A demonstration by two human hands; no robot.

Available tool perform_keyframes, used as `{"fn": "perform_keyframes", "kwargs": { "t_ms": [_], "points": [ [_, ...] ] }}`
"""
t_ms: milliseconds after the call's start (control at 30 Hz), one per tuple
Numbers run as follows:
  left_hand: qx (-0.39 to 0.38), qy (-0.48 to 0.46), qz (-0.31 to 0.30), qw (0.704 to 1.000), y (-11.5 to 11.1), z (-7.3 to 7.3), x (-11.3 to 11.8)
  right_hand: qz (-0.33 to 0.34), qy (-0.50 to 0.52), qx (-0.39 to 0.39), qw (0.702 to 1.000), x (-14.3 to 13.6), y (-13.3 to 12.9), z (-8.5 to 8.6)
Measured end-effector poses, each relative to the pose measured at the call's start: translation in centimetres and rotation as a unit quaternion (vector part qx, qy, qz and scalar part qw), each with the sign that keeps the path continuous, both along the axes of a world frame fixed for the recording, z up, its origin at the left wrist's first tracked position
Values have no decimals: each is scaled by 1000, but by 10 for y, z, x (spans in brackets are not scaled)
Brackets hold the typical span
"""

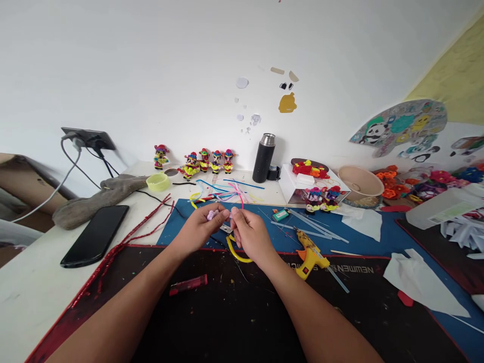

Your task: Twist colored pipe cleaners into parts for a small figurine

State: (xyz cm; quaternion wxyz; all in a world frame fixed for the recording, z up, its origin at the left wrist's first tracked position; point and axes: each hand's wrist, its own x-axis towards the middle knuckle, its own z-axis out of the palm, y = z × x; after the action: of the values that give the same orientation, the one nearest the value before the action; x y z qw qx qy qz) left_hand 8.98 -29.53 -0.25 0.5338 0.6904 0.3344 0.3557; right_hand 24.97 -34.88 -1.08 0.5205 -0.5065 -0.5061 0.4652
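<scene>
Above the mat's middle, my left hand (pixel 200 226) is closed, thumb and fingers pinching a small bunched lilac pipe cleaner (pixel 212 215). My right hand (pixel 250 233) meets it fingertip to fingertip, pinched on what looks like the thin end of the same lilac piece; the fingers hide most of it. Beneath the right hand curves a yellow pipe cleaner (pixel 242 259), lying near a dark wire. A yellow glue gun (pixel 310 254) rests on the mat to the right. Behind the hands lie loose coloured pipe cleaners (pixel 236 190), several of them pink, white and blue.
Small fuzzy figures (pixel 204 161) stand along the wall near a black thermos (pixel 263 159). A phone (pixel 94 236), red tinsel stems (pixel 124 241) and driftwood (pixel 96 199) lie left. Glue sticks (pixel 317 225), a white box (pixel 289 186) and paper scraps (pixel 419 280) are right.
</scene>
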Motion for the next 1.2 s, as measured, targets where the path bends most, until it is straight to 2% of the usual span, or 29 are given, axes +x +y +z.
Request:
{"fn": "perform_keyframes", "kwargs": {
  "t_ms": [100, 167, 367, 467, 600, 933, 1067, 1200],
  "points": [
    [130, 68, 32, 989, -3, 3, -1, 1, 29, -9, 1000, 2, 3, -4],
    [185, 92, 36, 978, -4, 4, -1, 1, 44, -13, 999, 2, 4, -4],
    [234, 119, 22, 965, -4, 2, -3, 10, 40, -20, 999, 1, 3, -1],
    [215, 114, 27, 970, -5, 5, -2, 16, 26, -19, 999, 1, 2, 1],
    [151, 94, 30, 984, -4, 7, -2, 20, 4, -20, 1000, 1, -1, 3],
    [-23, -4, -4, 1000, 0, -2, -3, -8, -107, 33, 994, 1, -4, -2],
    [-51, -39, -12, 998, -3, 1, -1, -15, -108, 58, 992, 0, -5, -3],
    [-33, -25, -11, 999, -6, 4, -1, -19, -99, 56, 993, 0, -4, -6]
  ]
}}
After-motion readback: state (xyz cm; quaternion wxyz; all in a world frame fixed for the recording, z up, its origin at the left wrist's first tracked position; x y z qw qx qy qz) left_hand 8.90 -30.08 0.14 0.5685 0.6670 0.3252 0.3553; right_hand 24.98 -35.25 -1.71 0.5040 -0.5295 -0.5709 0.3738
